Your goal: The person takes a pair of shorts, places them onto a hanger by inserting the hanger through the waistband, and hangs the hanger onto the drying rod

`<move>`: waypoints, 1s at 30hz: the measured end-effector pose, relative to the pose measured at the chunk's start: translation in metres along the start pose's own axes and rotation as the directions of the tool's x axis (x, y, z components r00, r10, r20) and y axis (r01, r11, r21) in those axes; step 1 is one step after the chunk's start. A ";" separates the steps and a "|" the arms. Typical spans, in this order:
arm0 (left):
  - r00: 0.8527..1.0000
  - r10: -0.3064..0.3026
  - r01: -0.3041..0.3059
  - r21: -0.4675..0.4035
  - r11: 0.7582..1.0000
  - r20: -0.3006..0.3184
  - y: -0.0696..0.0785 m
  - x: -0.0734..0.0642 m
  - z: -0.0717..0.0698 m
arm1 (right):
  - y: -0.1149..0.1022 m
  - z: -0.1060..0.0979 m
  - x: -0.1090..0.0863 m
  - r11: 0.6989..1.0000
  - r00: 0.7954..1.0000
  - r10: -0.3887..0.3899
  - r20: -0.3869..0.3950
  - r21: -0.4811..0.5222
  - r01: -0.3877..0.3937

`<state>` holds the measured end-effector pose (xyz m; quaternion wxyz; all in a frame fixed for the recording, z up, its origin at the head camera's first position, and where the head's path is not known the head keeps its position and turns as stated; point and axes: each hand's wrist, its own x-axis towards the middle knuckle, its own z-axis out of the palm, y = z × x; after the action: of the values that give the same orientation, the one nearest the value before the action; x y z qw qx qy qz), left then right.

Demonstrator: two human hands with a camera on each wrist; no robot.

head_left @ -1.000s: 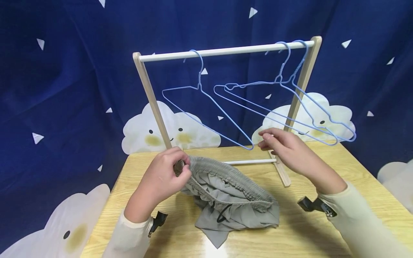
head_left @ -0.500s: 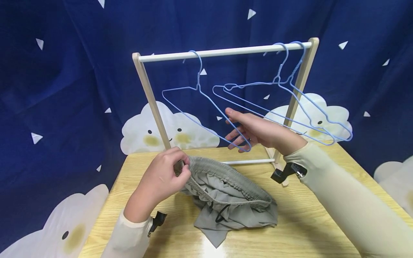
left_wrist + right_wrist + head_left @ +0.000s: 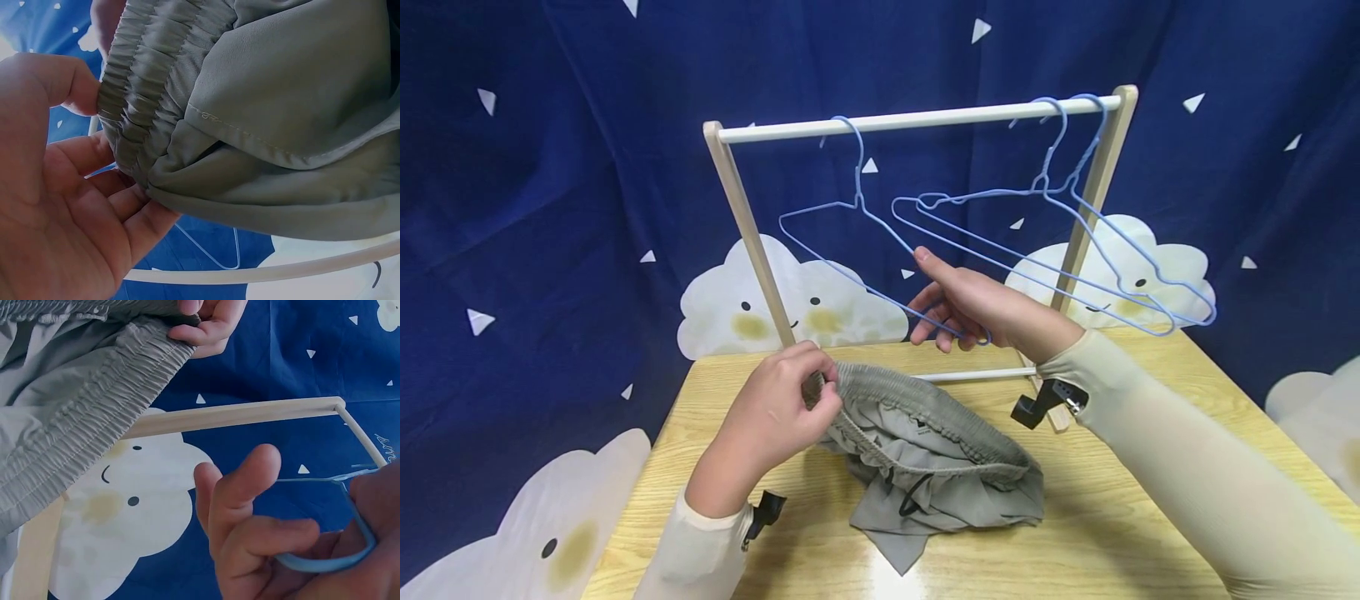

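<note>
- Head view: the left hand (image 3: 778, 408), left of centre, pinches the grey shorts (image 3: 962, 502) at the left end of the waistband (image 3: 898, 392); this grip is clamped on the cloth.
- The shorts sit at lower centre on the wooden counter (image 3: 1067, 550) – waist gaping toward the top of the frame, a dark drawstring (image 3: 911, 495) looped at the front.
- The right hand (image 3: 992, 308), right of centre, is at the lower right corner of a blue hanger (image 3: 858, 192); its grip is apart – thumb up by the sloping wire, fingers spread below.
- That hanger hooks over the left part of the rack (image 3: 917, 118); two more blue hangers (image 3: 1047, 179) hang near its right end.
- Behind is a dark blue curtain (image 3: 587, 167) with white triangles and smiling clouds.
- Left wrist view: the gathered waistband crosses the upper left, thumb and fingers at its edge; a pale bar runs along the bottom.
- Right wrist view: at lower right the hanger's bent corner lies between thumb and loosely bent fingers; the shorts fill the upper left, the left hand's fingers on the waistband at the top.
</note>
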<state>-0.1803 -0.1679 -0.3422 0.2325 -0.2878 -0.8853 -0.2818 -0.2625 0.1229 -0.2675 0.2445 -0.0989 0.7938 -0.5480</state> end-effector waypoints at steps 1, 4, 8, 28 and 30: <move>1.000 -0.001 0.001 -0.001 1.000 0.001 0.000 0.000 0.000 | 0.000 0.000 0.000 1.000 1.000 -0.003 0.000 -0.003 0.003; 1.000 -0.004 0.004 -0.004 1.000 0.005 0.000 0.000 0.001 | 0.000 -0.001 -0.001 1.000 1.000 -0.006 0.001 -0.011 0.006; 1.000 -0.006 0.006 -0.009 1.000 0.011 0.000 0.000 0.001 | -0.005 -0.005 -0.004 0.999 1.000 -0.024 0.002 -0.029 0.024; 0.999 -0.024 0.024 -0.019 1.000 0.023 -0.002 0.001 -0.003 | 0.014 -0.033 -0.055 0.996 0.996 -0.090 -0.004 0.019 0.090; 0.999 -0.028 0.029 -0.020 0.999 0.026 -0.002 0.000 -0.003 | 0.022 -0.035 -0.062 0.995 0.995 -0.098 0.012 0.034 0.097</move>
<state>-0.1812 -0.1714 -0.3408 0.2140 -0.2811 -0.8892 -0.2905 -0.2235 0.1864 -0.2603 0.2246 -0.1372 0.7772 -0.5716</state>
